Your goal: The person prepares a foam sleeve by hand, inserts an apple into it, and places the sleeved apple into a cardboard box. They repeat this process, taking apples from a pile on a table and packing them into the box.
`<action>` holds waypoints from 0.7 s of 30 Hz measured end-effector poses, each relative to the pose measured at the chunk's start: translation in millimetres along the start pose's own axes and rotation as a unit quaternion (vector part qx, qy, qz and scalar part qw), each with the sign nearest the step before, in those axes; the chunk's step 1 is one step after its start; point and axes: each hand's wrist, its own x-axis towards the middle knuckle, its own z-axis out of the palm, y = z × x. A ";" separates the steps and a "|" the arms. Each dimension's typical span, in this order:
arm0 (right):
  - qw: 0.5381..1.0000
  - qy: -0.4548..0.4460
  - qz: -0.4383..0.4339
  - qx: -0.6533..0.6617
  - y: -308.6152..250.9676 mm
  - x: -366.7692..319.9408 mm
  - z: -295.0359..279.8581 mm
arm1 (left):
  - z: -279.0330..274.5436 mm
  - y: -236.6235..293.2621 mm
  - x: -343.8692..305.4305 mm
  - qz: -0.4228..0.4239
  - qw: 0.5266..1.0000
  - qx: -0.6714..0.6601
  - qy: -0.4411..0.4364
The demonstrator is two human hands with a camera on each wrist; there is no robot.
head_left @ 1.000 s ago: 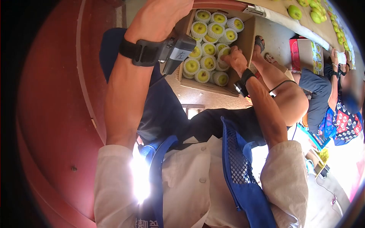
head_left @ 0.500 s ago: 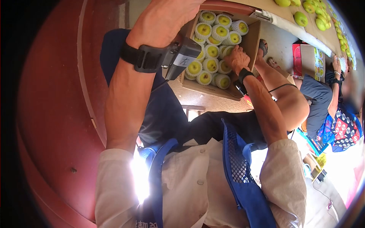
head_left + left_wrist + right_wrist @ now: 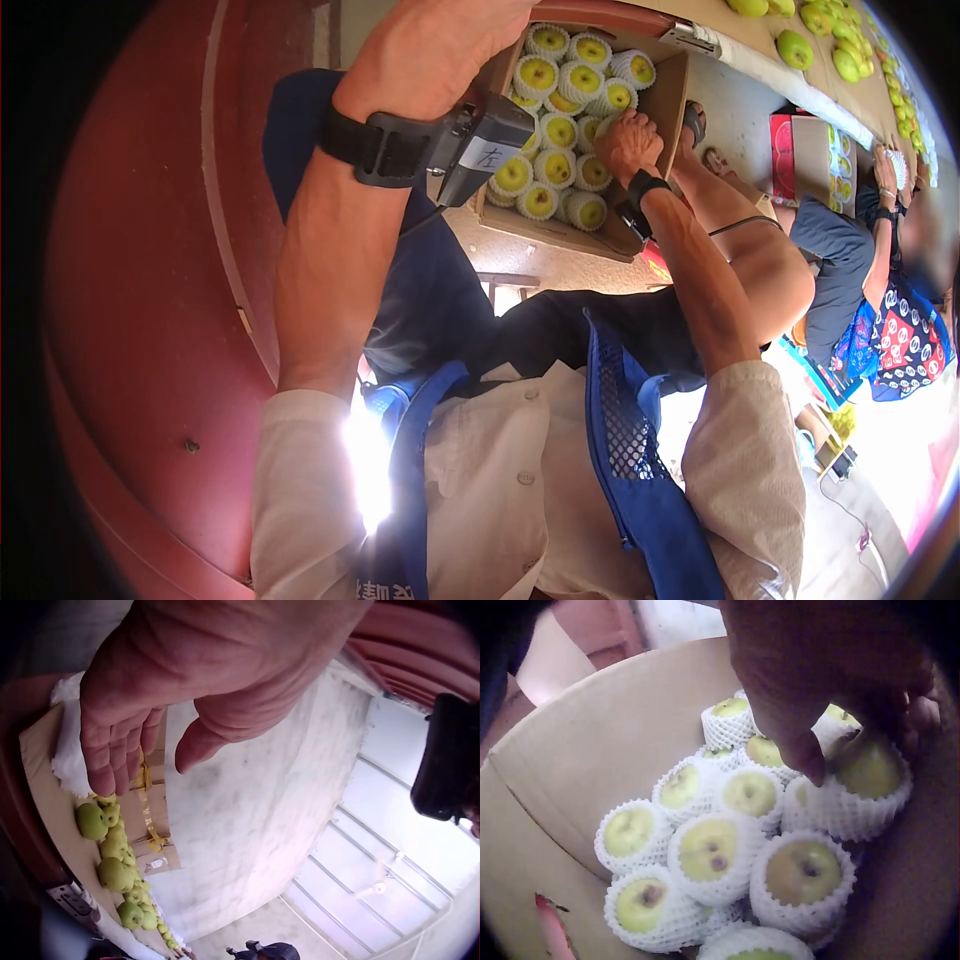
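Apples in white foam nets [image 3: 554,168] [image 3: 714,851] fill a cardboard box [image 3: 664,95] [image 3: 592,742]. At the box's right side, my right hand [image 3: 630,147] [image 3: 817,667] reaches in with bent fingers. In the right wrist view its thumb and fingers lie around one netted apple [image 3: 870,771]; part of that apple is hidden. My left hand [image 3: 440,50] [image 3: 217,667] is above the table side, partly cut off in the head view. Its fingers extend loosely in the left wrist view, close to white foam material [image 3: 69,742], and no held object shows.
Loose green apples [image 3: 795,50] [image 3: 114,874] lie on the cardboard-covered table [image 3: 745,38]. Beyond my knee, another person [image 3: 850,245] sits beside a second apple box [image 3: 812,158]. A large red surface [image 3: 150,300] stands at the left.
My right hand has moved slightly up the box, away from a netted apple near the lower right that it was touching. The head view has shifted a little; my left hand keeps nearly the same pose.
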 end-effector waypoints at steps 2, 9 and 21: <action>1.000 0.026 0.003 -0.001 -0.1 -0.8 0.2 | -1.7 -0.8 0.7 0.003 1.000 -0.001 -0.007; 1.000 0.020 0.017 0.008 -0.4 2.0 -3.4 | -2.8 -3.9 1.9 0.026 1.000 -0.016 -0.006; 0.993 0.027 0.085 0.080 -6.8 -0.9 4.9 | -9.4 6.8 0.4 0.034 0.999 -0.011 -0.008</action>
